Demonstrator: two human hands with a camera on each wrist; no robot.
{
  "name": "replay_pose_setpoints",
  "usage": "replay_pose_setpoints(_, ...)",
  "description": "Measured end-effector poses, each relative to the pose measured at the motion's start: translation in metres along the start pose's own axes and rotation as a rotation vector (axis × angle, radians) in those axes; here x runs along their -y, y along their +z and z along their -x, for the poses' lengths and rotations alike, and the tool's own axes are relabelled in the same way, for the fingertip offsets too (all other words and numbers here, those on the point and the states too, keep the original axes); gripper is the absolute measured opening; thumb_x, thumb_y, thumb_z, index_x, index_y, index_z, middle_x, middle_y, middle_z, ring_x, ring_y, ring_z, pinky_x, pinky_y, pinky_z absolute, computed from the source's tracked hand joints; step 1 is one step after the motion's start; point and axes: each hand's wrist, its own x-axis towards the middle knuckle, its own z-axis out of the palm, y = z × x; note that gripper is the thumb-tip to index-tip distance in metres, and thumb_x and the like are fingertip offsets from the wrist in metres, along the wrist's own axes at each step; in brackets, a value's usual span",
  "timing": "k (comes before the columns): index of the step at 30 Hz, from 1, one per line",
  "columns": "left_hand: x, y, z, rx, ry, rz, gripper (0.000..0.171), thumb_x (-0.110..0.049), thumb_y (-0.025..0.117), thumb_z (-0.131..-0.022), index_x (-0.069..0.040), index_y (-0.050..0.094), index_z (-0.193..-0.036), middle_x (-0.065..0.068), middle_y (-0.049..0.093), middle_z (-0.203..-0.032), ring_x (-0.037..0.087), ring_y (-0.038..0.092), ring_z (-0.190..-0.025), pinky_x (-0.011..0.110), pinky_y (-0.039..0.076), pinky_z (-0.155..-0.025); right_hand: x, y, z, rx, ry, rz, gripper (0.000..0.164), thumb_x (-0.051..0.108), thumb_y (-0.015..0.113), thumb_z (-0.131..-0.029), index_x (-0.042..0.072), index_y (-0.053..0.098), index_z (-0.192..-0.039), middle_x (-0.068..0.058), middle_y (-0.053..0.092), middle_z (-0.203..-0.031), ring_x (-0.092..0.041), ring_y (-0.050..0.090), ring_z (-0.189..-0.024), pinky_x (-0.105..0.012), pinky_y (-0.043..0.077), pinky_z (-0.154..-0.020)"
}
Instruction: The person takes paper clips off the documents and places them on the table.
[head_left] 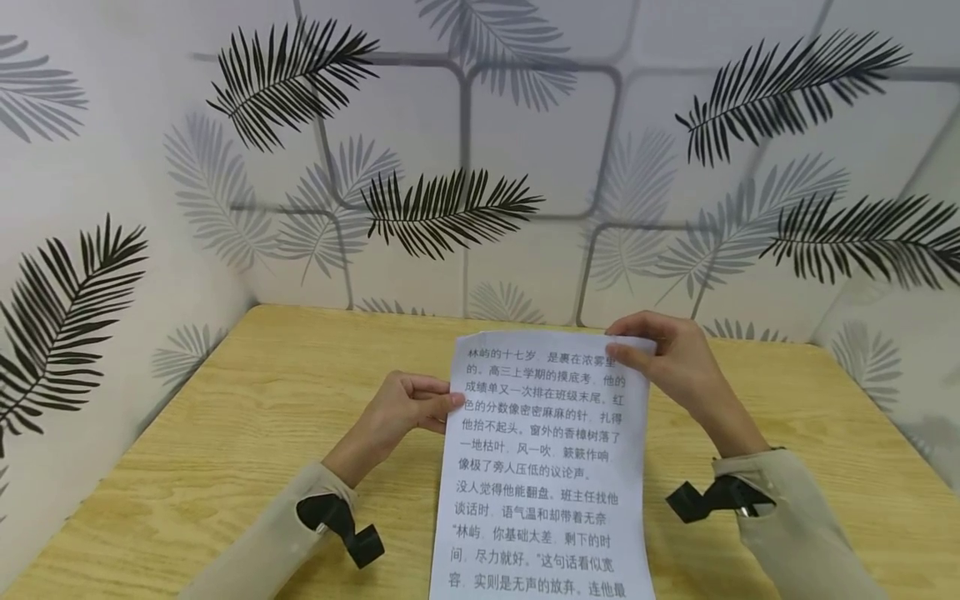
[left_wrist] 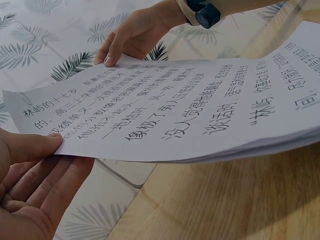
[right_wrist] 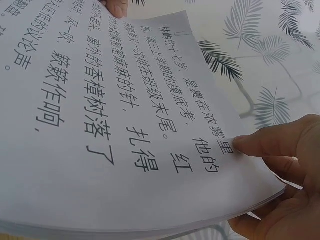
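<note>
A stack of printed paper sheets (head_left: 547, 467), covered in large Chinese text, is held up with its upper part tilted toward the head camera. My left hand (head_left: 408, 406) pinches the left edge, thumb on top and fingers underneath. At the top right corner my right hand (head_left: 667, 354) grips the sheets the same way. Several page edges (right_wrist: 150, 232) show along the side in the right wrist view. A thin wire loop like a paper clip (left_wrist: 26, 114) sits near the top left corner. The lower end of the stack runs out of the head view.
Under the paper is a wooden table (head_left: 300, 400) with a light grain. Behind it stands a pale wall (head_left: 540, 142) with a feather-leaf pattern. Each sleeve carries a black wrist mount, one on the left (head_left: 345, 529) and one on the right (head_left: 705, 497).
</note>
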Motion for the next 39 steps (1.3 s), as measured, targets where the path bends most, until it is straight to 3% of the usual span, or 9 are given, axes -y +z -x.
replay_pose_setpoints(9, -0.002, 0.001, 0.000, 0.006, -0.001, -0.016, 0.030, -0.005, 0.069, -0.089, 0.017, 0.064, -0.108, 0.019, 0.072, -0.092, 0.023, 0.072, -0.073, 0.038, 0.059, -0.072, -0.001, -0.005, 0.002, 0.043, 0.013, -0.079, 0.024, 0.014, 0.073, -0.087, 0.000, 0.066, -0.105, -0.008, 0.068, -0.090, -0.016, 0.065, -0.070, -0.026, 0.052, -0.060)
replay_pose_setpoints(20, -0.003, 0.001, 0.000, -0.022, -0.007, -0.012, 0.030, -0.004, 0.069, -0.089, 0.018, 0.063, -0.108, 0.018, 0.072, -0.092, 0.021, 0.072, -0.073, 0.037, 0.059, -0.071, -0.001, -0.012, 0.002, 0.052, 0.022, -0.069, 0.025, 0.015, 0.072, -0.088, 0.000, 0.065, -0.107, -0.007, 0.067, -0.100, -0.012, 0.067, -0.084, -0.021, 0.051, -0.072)
replay_pose_setpoints(27, -0.003, 0.001, -0.001, -0.023, -0.013, -0.019, 0.030, -0.005, 0.069, -0.089, 0.017, 0.063, -0.109, 0.019, 0.072, -0.092, 0.021, 0.072, -0.074, 0.036, 0.059, -0.071, -0.001, -0.012, 0.003, 0.029, 0.003, -0.080, 0.024, 0.014, 0.073, -0.088, 0.000, 0.066, -0.106, 0.000, 0.067, -0.094, -0.012, 0.066, -0.078, -0.022, 0.051, -0.068)
replay_pose_setpoints(39, -0.002, -0.003, 0.001, -0.047, -0.016, -0.004, 0.030, -0.005, 0.069, -0.088, 0.017, 0.063, -0.109, 0.016, 0.073, -0.090, 0.018, 0.071, -0.072, 0.033, 0.059, -0.068, -0.006, -0.013, 0.002, -0.010, -0.059, -0.152, 0.020, 0.012, 0.072, -0.088, 0.002, 0.066, -0.105, 0.007, 0.067, -0.093, -0.008, 0.068, -0.084, -0.019, 0.052, -0.074)
